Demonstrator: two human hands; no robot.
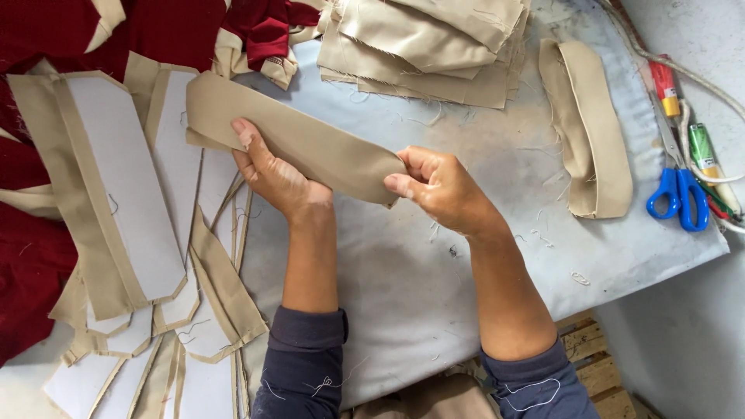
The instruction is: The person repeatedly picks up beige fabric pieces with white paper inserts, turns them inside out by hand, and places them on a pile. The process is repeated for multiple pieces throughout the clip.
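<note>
Where both hands grip, tan fabric strip (299,140) between left hand (272,174) and right hand (442,186).

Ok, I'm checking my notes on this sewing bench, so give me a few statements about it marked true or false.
1. Both hands hold one beige fabric strip. True: the left hand grips its middle, the right hand its end.
2. The scissors have red handles. False: they are blue.
3. Beige pieces with white lining lie left of the hands. True.
4. The scissors lie under the left hand. False: they lie at the bench's right edge.
5. Dark red cloth lies at the upper left. True.
</note>
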